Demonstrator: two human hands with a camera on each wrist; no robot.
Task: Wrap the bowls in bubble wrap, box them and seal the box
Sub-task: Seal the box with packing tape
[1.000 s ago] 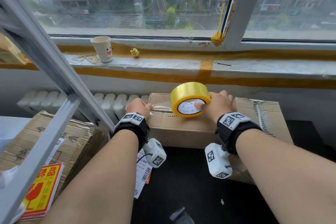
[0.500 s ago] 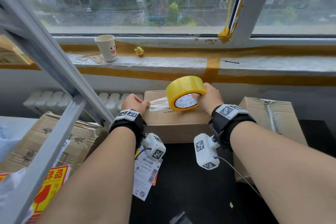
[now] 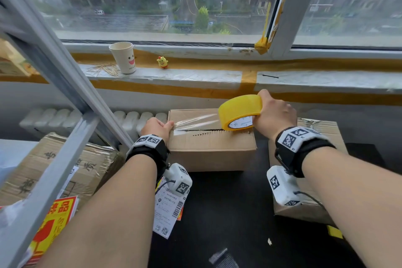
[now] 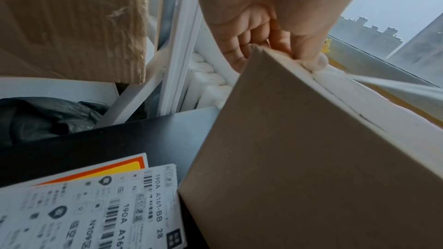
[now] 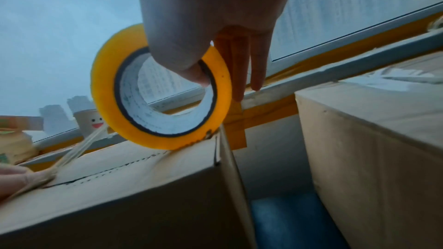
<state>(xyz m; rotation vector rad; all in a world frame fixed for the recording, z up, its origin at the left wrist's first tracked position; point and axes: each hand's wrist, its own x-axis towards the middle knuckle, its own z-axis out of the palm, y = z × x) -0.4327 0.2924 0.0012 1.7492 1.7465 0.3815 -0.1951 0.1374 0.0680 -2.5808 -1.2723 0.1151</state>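
Observation:
A closed cardboard box (image 3: 211, 146) stands on the black table (image 3: 228, 213) under the window. My left hand (image 3: 156, 126) grips its left end, the thumb (image 4: 318, 61) holding the tape's end down on the top edge and the fingers curled down the side. My right hand (image 3: 274, 113) holds a yellow tape roll (image 3: 239, 111), thumb (image 5: 191, 71) inside the core, at the box's right end. A clear strip of tape (image 3: 195, 120) stretches between both hands just above the top seam. The roll (image 5: 158, 90) touches the box (image 5: 120, 186) near its right edge. The bowls are not visible.
A second cardboard box (image 3: 315, 137) stands close on the right. A large taped carton (image 3: 54, 169) and a slanted metal frame (image 3: 65, 85) crowd the left. Shipping labels (image 3: 168, 209) lie below my left wrist. A paper cup (image 3: 123, 57) and yellow toy (image 3: 162, 62) sit on the sill.
My right hand has drawn the roll rightward along the box's seam, from near the middle to the right end, lengthening the strip. My left hand has stayed at the left end.

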